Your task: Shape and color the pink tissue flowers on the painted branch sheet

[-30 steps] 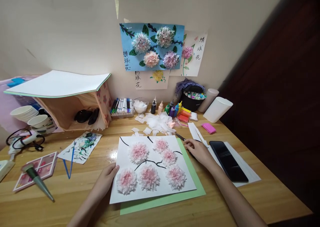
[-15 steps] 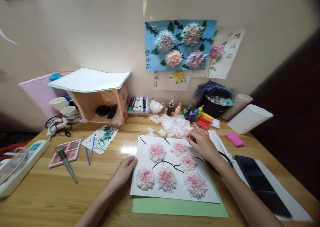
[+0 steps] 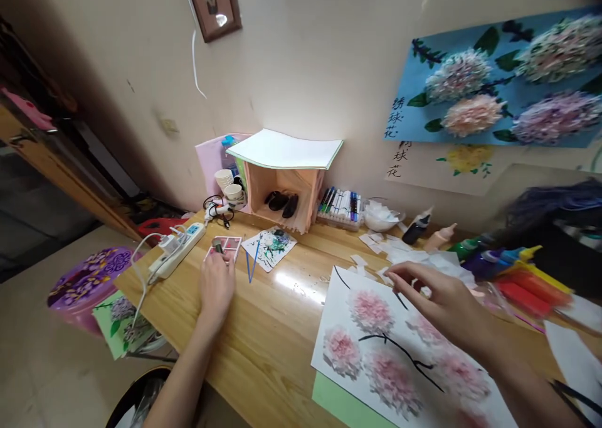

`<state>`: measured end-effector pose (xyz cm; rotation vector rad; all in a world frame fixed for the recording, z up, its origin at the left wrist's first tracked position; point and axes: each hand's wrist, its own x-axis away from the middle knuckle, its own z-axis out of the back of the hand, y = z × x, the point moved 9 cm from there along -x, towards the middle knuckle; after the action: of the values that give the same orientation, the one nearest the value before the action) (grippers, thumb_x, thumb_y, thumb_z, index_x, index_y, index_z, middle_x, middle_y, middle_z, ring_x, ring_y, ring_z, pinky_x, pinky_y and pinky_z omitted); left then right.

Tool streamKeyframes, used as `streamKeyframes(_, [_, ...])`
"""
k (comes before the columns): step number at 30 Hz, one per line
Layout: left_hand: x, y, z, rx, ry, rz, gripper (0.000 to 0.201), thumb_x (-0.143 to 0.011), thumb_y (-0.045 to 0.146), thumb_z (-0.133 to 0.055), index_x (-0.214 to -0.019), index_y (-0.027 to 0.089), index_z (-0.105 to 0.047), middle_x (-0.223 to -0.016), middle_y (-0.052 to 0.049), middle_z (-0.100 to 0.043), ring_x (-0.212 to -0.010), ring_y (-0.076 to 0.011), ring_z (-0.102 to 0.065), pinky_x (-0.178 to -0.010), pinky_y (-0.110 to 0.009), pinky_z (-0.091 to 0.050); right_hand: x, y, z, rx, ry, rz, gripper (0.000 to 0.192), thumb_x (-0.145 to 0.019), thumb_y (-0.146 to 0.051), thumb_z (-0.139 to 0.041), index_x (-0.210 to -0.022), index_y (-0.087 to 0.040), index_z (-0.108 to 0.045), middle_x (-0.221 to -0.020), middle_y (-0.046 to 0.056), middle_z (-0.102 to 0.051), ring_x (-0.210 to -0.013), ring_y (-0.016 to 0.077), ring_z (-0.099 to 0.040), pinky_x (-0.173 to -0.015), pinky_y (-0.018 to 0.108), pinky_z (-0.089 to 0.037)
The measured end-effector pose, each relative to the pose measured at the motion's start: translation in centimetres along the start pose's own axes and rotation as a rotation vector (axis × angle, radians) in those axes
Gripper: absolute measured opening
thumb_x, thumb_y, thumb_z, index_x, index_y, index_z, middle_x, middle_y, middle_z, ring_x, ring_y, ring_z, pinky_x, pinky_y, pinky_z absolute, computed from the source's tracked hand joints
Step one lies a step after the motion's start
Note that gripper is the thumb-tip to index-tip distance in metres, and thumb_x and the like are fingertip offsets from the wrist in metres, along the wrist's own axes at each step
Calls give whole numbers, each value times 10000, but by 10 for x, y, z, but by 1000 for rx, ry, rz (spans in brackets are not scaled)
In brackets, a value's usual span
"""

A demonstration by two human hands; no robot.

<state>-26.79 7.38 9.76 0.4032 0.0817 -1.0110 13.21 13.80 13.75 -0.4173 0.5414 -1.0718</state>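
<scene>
Head view: the left hand (image 3: 217, 285) curls over the makeup brush (image 3: 217, 245); whether it grips, I cannot tell. The right hand (image 3: 435, 302) is loosely bent over the white flower sheet (image 3: 383, 346), any pinch unclear. From the left hand, a pink palette (image 3: 234, 246) lies at twelve o'clock, a paint-smeared sheet (image 3: 271, 250) at two, a power strip (image 3: 175, 256) at ten, the white flower sheet at four, atop green paper (image 3: 336, 398).

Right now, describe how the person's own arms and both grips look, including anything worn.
The left grip and right grip are bare, ungloved hands. The left forearm and right forearm look slim, without visible sleeves; no watch, bracelet or ring shows.
</scene>
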Motion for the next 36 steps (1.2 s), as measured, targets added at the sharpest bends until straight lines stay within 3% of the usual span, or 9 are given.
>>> streamKeyframes(4, [-3,85,-25,137,-118,-337,253,-947,322,-367,-884,183,-569,-933,-94,-643,-934,-247,-594,-840,-362,-450,-57,16,-8,93,14,-43,172,-897,-314,-513,-909,-212,-651,-784,38,-704,-726,191,-646,-655,305,-471])
streamKeyframes(7, [0,156,-52,229,-191,-527,238,-952,295,-376,-880,187,-575,-928,-76,-646,-916,-219,-602,-805,-325,-453,-104,38,-17,139,57,-119,109,-865,-181,-562,-921,-162,-655,-884,78,-712,-834,203,-659,-769,337,-501])
streamKeyframes(11, [6,214,-88,324,-257,-638,167,-917,196,-417,-893,173,-581,-947,-79,-663,-917,-209,-623,-809,-316,-458,-148,49,-42,162,52,-145,278,-915,-329,-566,-1129,-154,-594,-1129,73,-633,-974,182,-630,-850,397,-538])
streamKeyframes(16, [7,225,-111,431,-272,-599,189,-906,144,-388,-942,172,-571,-991,-87,-680,-973,-213,-634,-834,-324,-460,-179,60,-60,215,82,-239,347,-911,-352,-569,-1199,-158,-564,-1218,93,-590,-1043,213,-609,-877,421,-533])
streamKeyframes(19, [9,223,-114,473,-283,-563,211,-901,139,-375,-972,170,-572,-1022,-98,-685,-991,-228,-634,-843,-343,-454,-196,70,-64,237,83,-356,329,-917,-348,-559,-1194,-170,-568,-1228,99,-587,-1042,202,-607,-884,412,-531])
streamKeyframes(26, [1,216,-115,560,-352,-492,222,-894,190,-395,-979,185,-600,-996,-92,-698,-952,-238,-644,-821,-348,-452,-217,78,-66,110,-63,-545,341,-907,-340,-579,-1189,-147,-572,-1223,117,-586,-1047,207,-607,-887,402,-528])
streamKeyframes(31, [-8,221,-106,666,-402,-496,295,-939,346,-375,-1001,173,-606,-1015,-94,-687,-978,-223,-620,-880,-339,-440,-178,57,-60,-181,-224,-484,337,-902,-356,-581,-1166,-148,-584,-1177,73,-611,-1002,212,-622,-834,398,-547])
streamKeyframes(34, [5,237,-95,726,-506,-582,330,-933,428,-405,-960,183,-623,-1008,-67,-687,-951,-198,-620,-845,-291,-447,-133,33,-65,-420,-357,-383,108,-835,-223,-646,-865,-121,-659,-856,46,-697,-783,133,-645,-730,266,-536])
streamKeyframes(36, [20,248,-87,746,-615,-660,330,-931,431,-416,-873,189,-633,-906,-34,-698,-863,-177,-628,-777,-261,-449,-107,21,-65,-551,-379,-340,70,-783,-196,-676,-810,-149,-632,-722,4,-673,-682,98,-620,-674,223,-512])
